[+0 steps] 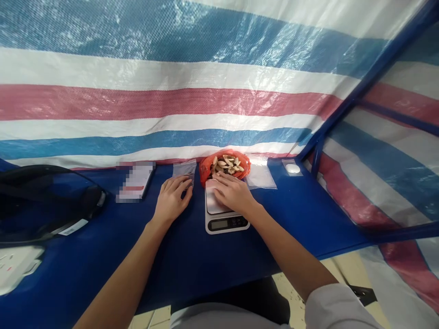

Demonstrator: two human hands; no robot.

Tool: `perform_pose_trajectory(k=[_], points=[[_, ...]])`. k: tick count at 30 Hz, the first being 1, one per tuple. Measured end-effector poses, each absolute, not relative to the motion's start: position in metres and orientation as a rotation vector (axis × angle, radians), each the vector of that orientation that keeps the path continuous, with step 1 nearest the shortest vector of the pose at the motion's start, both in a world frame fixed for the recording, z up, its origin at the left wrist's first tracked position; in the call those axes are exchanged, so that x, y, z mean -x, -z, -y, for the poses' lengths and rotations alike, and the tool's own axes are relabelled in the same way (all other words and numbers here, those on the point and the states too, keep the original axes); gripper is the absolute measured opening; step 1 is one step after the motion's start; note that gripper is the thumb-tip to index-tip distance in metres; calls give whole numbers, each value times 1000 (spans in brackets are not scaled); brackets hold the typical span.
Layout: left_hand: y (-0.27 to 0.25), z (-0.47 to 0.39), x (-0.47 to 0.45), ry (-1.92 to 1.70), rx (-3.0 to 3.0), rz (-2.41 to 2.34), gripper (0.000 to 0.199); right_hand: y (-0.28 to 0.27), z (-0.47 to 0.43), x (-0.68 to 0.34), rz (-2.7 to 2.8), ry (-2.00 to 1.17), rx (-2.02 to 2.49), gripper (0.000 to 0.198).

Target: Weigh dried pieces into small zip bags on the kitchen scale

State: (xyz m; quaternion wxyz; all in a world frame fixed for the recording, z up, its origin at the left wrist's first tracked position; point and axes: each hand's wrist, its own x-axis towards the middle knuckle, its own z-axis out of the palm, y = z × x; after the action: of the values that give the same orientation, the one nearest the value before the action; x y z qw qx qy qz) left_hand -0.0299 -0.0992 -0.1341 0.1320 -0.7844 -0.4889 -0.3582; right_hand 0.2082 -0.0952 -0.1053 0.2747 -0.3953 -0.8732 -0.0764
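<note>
My left hand [173,197] lies palm down on the near part of a clear plastic bag [183,169], fingers curved and thumb apart. Over a white kitchen scale [222,224] with a metal plate reaches my right hand [235,191], its fingers stretched toward an open red plastic bag [205,168]. Dried, pale brown slices [228,162], which look like mushrooms, fill that bag just behind the scale. My right fingertips are at the bag's near edge; whether they touch a slice cannot be made out. The scale's display shows no readable number.
More clear plastic bags [261,177] lie right of the red bag. Farther right is a small white oval object [292,168]. On the left are a blurred-out phone-like item [137,182], a black headset [92,201] and a white power strip [17,267]. Striped sheeting [171,103] and a blue frame [346,107] surround the blue table [199,269].
</note>
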Motion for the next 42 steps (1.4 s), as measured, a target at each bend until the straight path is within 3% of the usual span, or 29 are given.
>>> perform_pose_trajectory(k=[12, 22, 42], points=[[148, 132, 3, 829, 2366, 1444, 34, 146, 116, -319, 2135, 109, 1460, 33], [161, 134, 3, 562, 2424, 1731, 51, 161, 120, -325, 2262, -2, 1491, 41], [157, 138, -2, 571, 2440, 1789, 51, 161, 122, -325, 2285, -18, 1518, 43]])
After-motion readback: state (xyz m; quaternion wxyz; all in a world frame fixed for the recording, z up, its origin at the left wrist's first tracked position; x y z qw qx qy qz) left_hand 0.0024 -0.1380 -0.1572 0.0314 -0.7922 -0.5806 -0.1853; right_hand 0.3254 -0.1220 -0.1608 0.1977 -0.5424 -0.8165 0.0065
